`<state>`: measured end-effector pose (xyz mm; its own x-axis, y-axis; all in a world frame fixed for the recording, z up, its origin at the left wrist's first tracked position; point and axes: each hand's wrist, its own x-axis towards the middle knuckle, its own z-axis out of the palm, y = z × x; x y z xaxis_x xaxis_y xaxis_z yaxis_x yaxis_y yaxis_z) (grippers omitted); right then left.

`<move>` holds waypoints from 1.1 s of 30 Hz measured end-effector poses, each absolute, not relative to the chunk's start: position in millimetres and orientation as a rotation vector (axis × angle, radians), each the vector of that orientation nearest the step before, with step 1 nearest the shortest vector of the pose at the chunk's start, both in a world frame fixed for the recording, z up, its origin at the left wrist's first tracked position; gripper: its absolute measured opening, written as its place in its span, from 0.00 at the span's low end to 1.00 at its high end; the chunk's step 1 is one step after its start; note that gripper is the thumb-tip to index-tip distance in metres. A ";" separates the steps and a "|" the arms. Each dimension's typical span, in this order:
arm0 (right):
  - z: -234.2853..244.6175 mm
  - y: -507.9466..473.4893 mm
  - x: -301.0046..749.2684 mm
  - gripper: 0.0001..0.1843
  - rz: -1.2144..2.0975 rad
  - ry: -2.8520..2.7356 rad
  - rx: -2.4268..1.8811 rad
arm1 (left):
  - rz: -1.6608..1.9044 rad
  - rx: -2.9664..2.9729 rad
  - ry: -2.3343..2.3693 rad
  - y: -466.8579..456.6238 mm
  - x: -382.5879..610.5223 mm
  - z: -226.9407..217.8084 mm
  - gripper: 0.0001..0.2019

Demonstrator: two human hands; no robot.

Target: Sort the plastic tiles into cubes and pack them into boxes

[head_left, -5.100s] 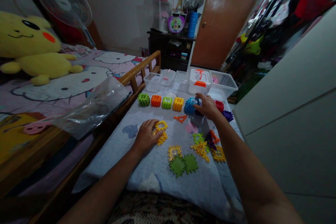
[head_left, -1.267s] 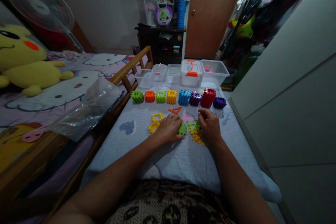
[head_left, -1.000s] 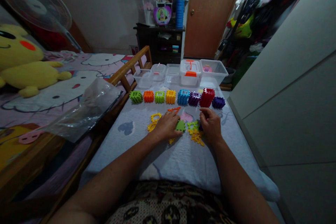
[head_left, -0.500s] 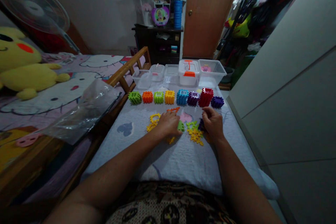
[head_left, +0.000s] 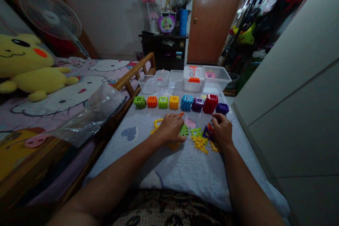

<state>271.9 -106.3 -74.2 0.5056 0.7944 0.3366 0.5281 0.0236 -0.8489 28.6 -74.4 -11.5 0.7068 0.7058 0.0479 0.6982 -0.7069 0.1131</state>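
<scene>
My left hand [head_left: 171, 128] is over a loose group of flat plastic building pieces, its thumb and fingers closed around a green notched building piece [head_left: 184, 130]. Yellow frame pieces [head_left: 158, 122] show beyond and beneath that hand, partly covered. My right hand [head_left: 222, 129] has its fingers curled with thumb and index together; whatever is in the pinch is too small to make out. Beside it lie purple pieces [head_left: 206, 132], a lime-green piece [head_left: 196, 131] and yellow pieces [head_left: 200, 143], with a bit of orange by the knuckles.
Behind the hands stands a row of assembled blocks, among them a blue block [head_left: 187, 102] and a tall red block [head_left: 211, 103]. Clear plastic bins [head_left: 217, 74] line the far edge. A wooden rail [head_left: 132, 74] borders the left side, a white cabinet [head_left: 299, 106] the right.
The whole view has shifted, so things appear lower and further right. My right hand has moved a little off the purple, orange and yellow pieces, which show more. My left hand stays by the green piece.
</scene>
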 end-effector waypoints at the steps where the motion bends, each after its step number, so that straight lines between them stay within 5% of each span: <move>1: -74.9 -106.2 272.2 0.12 0.304 -1.145 -1.641 | 0.182 2.814 1.161 -70.4 20.0 -8.1 0.22; 14: -69.1 -108.1 266.1 0.15 0.339 -1.183 -1.650 | 0.493 2.503 1.605 54.1 -153.9 21.7 0.29; 33: -69.7 -107.3 266.0 0.15 0.380 -1.186 -1.665 | -0.228 2.557 1.717 102.4 -146.1 18.0 0.31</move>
